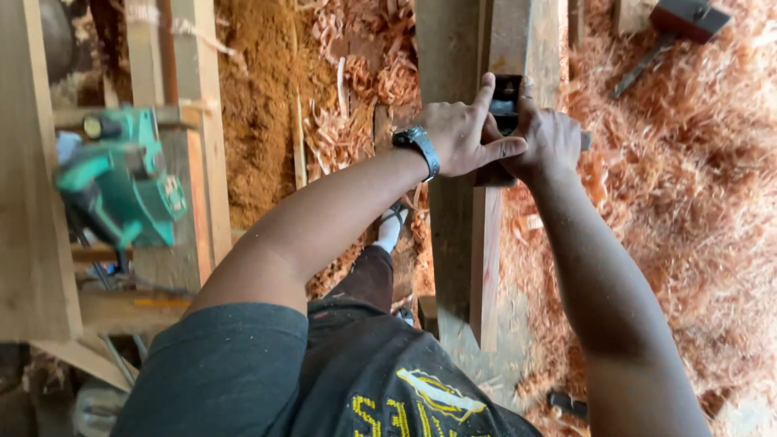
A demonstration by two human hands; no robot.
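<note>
Hand plane (505, 105) — both hands gripping — on beam (484, 259).

Both hands meet on a hand plane (503, 109) that sits on a long beam (477, 243), the left hand (461, 133) just left of the right hand (550, 142). A power planer (121, 186) rests on a bench (36, 243) well to the left. Wood shavings (680, 210) lie on the floor right of the beam, with a hammer (672, 28) on them at the far right corner.
</note>
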